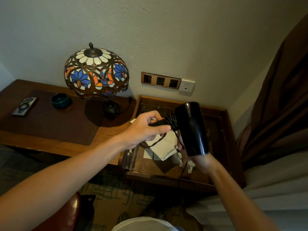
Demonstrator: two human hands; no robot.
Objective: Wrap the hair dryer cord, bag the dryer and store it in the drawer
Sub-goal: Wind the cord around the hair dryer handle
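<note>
A glossy black hair dryer (191, 127) is held in the air above a glass-topped side table (221, 147). My right hand (200, 160) grips the lower end of its barrel from below. My left hand (146, 129) is closed on the dryer's handle, where several turns of black cord (171, 120) are wound. A loose length of the cord (180, 152) hangs from the handle down past my right hand. A pale cloth bag (165, 147) lies flat on the glass under the dryer, partly hidden by my hands.
A stained-glass lamp (96, 74) stands on the wooden desk (50, 127) to the left, with a dark bowl (61, 100) and a remote (25, 106). Wall sockets (160, 80) sit above the side table. A brown curtain (280, 100) hangs at the right.
</note>
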